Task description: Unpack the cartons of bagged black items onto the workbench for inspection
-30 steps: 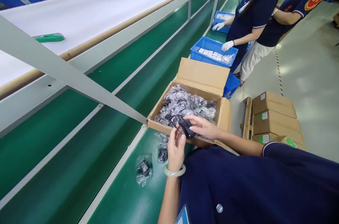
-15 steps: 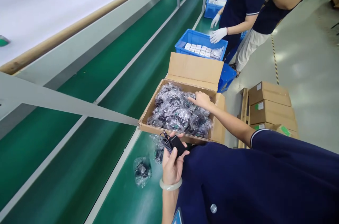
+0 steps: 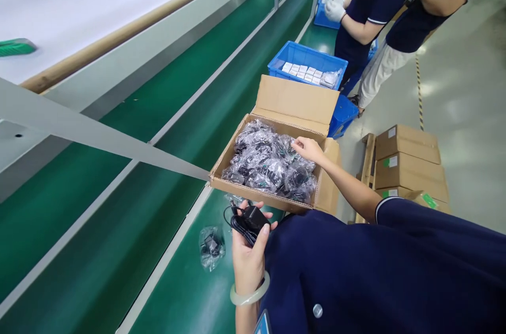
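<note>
My left hand, with a pale bangle at the wrist, grips a black power adapter and its coiled cable in front of the box. The thumb presses on the adapter, and the fingers curl behind it. Inside the open cardboard box lie several black items in clear plastic bags. Over the right part of this heap is my right hand, its fingers drawn together at the bags. What its fingertips hold, if anything, is too small to make out. A bagged black item rests on the green surface to the left.
Behind the box stands a blue bin with white pieces inside. Two people are farther back; one wears white gloves. Stacked cartons sit on a wooden pallet at right. A grey metal brace slants across the left side.
My left hand has shifted slightly left and turned the adapter. My right hand's fingers have drawn closer together. The gloved co-worker's hands have moved from the near blue bin towards the far one.
</note>
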`<state>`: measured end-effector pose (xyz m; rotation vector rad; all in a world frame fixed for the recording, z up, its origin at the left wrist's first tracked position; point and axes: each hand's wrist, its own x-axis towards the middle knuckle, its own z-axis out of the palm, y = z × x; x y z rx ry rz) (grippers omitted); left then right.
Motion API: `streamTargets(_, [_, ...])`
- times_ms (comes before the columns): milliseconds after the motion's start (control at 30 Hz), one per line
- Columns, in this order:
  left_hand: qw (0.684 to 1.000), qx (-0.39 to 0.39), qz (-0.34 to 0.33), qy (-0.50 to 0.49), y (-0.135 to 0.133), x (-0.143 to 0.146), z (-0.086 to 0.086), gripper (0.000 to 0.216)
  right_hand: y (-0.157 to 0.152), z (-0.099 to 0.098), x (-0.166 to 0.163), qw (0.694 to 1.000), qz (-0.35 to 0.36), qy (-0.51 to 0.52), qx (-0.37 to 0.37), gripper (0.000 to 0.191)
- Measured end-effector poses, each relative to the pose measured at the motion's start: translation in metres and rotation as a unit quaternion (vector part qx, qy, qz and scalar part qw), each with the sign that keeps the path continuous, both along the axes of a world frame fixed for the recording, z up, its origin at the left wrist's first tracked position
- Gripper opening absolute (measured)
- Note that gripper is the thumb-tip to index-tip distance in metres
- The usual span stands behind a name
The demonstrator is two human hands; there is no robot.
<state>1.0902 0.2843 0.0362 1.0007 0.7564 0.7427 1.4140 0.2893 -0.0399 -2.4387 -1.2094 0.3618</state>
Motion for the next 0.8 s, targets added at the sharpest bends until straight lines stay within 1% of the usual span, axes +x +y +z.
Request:
streamTargets(100, [1.0, -0.024, -0.002, -0.001, -0.001, -0.001, -0.002, 0.054, -0.019, 0.002, -0.004, 0.995, 0.044, 0.013, -0.086, 0.026])
streamTargets(133, [0.999, -0.033, 0.0, 0.0, -0.002, -0.001, -0.002, 0.054, -0.026, 0.001, -0.009, 0.992, 0.059, 0.02, -0.112, 0.022])
streamTargets(200, [0.999, -0.049, 0.007, 0.009, -0.003, -0.002, -0.001, 0.056, -0.038, 0.001, -0.024, 0.983, 0.108, 0.051, -0.14, 0.013])
streamTargets(267, [0.998, -0.062, 0.011, 0.018, -0.005, -0.002, 0.0, 0.06, -0.049, 0.003, -0.043, 0.962, 0.203, 0.097, -0.153, 0.009])
streamTargets(333, [0.997, -0.068, 0.01, 0.023, -0.006, -0.003, 0.001, 0.06, -0.057, 0.009, -0.058, 0.927, 0.311, 0.133, -0.162, 0.009])
streamTargets(367, [0.997, -0.068, 0.009, 0.023, -0.006, -0.004, 0.001, 0.059, -0.058, 0.014, -0.063, 0.915, 0.345, 0.139, -0.159, 0.01])
streamTargets(400, [0.998, -0.066, 0.01, 0.023, -0.007, -0.005, 0.001, 0.058, -0.059, 0.018, -0.066, 0.912, 0.358, 0.135, -0.151, 0.011])
streamTargets(433, [0.998, -0.065, 0.011, 0.023, -0.008, -0.006, 0.0, 0.057, -0.058, 0.023, -0.067, 0.921, 0.344, 0.12, -0.137, 0.013])
streamTargets(500, [0.998, -0.063, 0.013, 0.022, -0.01, -0.008, -0.001, 0.055, -0.051, 0.03, -0.065, 0.961, 0.252, 0.065, -0.088, 0.017])
streamTargets(567, [0.998, -0.061, 0.016, 0.02, -0.012, -0.01, -0.003, 0.053, -0.039, 0.032, -0.061, 0.987, 0.154, 0.016, -0.036, 0.019])
streamTargets(633, [0.998, -0.06, 0.016, 0.015, -0.014, -0.011, -0.004, 0.052, -0.023, 0.025, -0.06, 0.995, 0.094, 0.005, -0.02, 0.019])
streamTargets(733, [0.998, -0.063, 0.02, 0.009, -0.019, -0.012, -0.004, 0.051, -0.001, 0.005, -0.063, 0.995, 0.07, 0.038, -0.053, 0.022])
streamTargets(800, [0.997, -0.066, 0.028, 0.011, -0.021, -0.014, -0.003, 0.051, 0.007, -0.006, -0.065, 0.995, 0.065, 0.058, -0.044, 0.014])
